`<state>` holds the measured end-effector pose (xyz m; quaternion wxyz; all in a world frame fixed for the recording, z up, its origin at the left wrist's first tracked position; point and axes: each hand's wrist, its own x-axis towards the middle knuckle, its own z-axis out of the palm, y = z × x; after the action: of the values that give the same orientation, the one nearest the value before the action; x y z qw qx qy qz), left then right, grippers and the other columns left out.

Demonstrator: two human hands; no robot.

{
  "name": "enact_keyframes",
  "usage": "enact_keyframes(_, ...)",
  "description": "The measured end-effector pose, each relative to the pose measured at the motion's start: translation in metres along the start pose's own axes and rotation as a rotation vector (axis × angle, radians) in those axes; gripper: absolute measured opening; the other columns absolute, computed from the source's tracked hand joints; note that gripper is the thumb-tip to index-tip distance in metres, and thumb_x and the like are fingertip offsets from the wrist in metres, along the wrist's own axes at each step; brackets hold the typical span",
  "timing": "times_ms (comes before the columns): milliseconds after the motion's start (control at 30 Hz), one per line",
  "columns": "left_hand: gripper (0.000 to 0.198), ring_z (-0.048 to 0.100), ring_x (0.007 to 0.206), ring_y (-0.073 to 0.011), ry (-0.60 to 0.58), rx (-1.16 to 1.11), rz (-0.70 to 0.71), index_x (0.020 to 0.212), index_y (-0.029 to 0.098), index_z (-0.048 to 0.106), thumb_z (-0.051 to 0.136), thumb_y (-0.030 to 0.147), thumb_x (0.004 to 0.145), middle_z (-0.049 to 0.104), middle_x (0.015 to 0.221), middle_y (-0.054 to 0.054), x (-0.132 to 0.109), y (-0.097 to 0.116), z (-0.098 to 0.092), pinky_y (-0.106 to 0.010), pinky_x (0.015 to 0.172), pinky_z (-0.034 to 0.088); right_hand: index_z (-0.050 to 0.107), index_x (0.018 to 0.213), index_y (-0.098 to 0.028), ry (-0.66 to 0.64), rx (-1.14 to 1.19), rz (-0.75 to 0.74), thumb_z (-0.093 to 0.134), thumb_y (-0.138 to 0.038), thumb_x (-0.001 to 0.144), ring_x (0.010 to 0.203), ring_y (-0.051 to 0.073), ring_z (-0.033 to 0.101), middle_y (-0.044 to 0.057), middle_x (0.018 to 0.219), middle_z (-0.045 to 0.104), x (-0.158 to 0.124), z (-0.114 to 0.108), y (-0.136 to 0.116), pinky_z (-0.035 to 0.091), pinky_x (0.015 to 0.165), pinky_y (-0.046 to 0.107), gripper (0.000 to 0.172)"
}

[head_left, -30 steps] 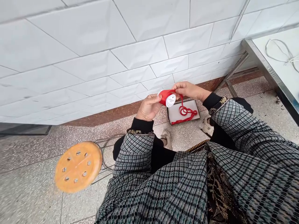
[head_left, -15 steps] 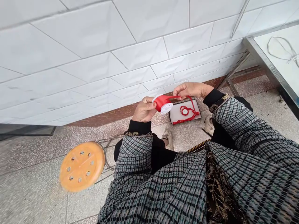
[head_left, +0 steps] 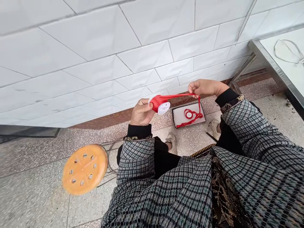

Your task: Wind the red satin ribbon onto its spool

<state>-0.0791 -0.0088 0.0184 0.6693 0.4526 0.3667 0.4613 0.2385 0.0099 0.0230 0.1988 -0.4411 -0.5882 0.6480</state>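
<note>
My left hand (head_left: 142,112) grips a spool of red ribbon (head_left: 159,104) with a white end cap, held out in front of me. My right hand (head_left: 204,87) pinches the red ribbon strand (head_left: 180,95), stretched taut from the spool to the right. From the pinch the ribbon hangs down into a shallow white tray (head_left: 180,117) on the floor, where it lies in loose coils (head_left: 191,115). Both arms wear checked grey sleeves.
An orange round stool seat (head_left: 85,168) with holes stands on a wire frame at my lower left. A white tiled wall (head_left: 118,53) rises close ahead. A metal-edged table (head_left: 280,68) with a wire loop on it stands at the right. My shoes (head_left: 171,141) rest on the speckled floor.
My right hand has moved right and away from the spool, drawing out a longer stretch of ribbon. The spool and left hand have shifted slightly left.
</note>
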Motion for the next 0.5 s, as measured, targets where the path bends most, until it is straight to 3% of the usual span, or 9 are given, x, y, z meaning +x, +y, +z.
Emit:
enact_keyframes(133,0.035,0.069,0.065,-0.0216,0.082,-0.022,0.067,0.053,0.023,0.073,0.095,0.049,0.057,0.069,0.06,-0.002,0.003,-0.002,-0.001,-0.044,0.077,0.062,0.065,0.073,-0.017,-0.028,-0.045,0.037,0.058,0.011,0.072,0.052,0.007,0.046,-0.005,0.058,0.057,0.007,0.011,0.014,0.035,0.05,0.019,0.029)
enact_keyframes(233,0.033,0.075,0.095,-0.0265,0.154,-0.135,0.179,0.067,0.026,0.077,0.096,0.051,0.059,0.079,0.084,-0.004,0.007,0.001,0.001,-0.044,0.091,0.063,0.068,0.083,-0.018,-0.004,0.12,-0.027,0.063,-0.003,0.085,0.054,0.007,0.045,-0.006,0.06,0.055,0.005,0.017,0.015,0.042,0.056,0.018,0.016)
enact_keyframes(300,0.038,0.071,0.11,-0.0254,0.209,-0.225,0.261,0.083,0.028,0.079,0.094,0.058,0.064,0.08,0.102,-0.002,0.01,0.009,-0.003,-0.041,0.098,0.061,0.07,0.091,-0.017,-0.045,0.13,-0.023,0.07,-0.014,0.091,0.057,0.008,0.049,-0.005,0.065,0.059,0.001,0.014,0.014,0.047,0.062,0.02,0.003)
enact_keyframes(400,0.037,0.068,0.099,-0.0135,0.33,-0.348,0.348,0.093,0.028,0.072,0.076,0.065,0.088,0.076,0.096,0.005,0.011,0.027,-0.02,-0.034,0.106,0.056,0.073,0.087,-0.013,-0.069,-0.142,0.102,0.073,-0.008,0.09,0.06,0.008,0.051,-0.002,0.067,0.063,-0.004,-0.003,0.017,0.043,0.061,0.021,0.005)
enact_keyframes(500,0.041,0.063,0.083,-0.0069,0.413,-0.508,0.41,0.093,0.026,0.065,0.046,0.059,0.109,0.071,0.083,0.01,0.006,0.043,-0.041,-0.031,0.109,0.051,0.063,0.065,-0.012,0.039,-0.348,0.182,0.07,0.003,0.087,0.055,0.007,0.044,-0.005,0.052,0.05,-0.008,-0.028,0.017,0.036,0.059,0.022,0.028)
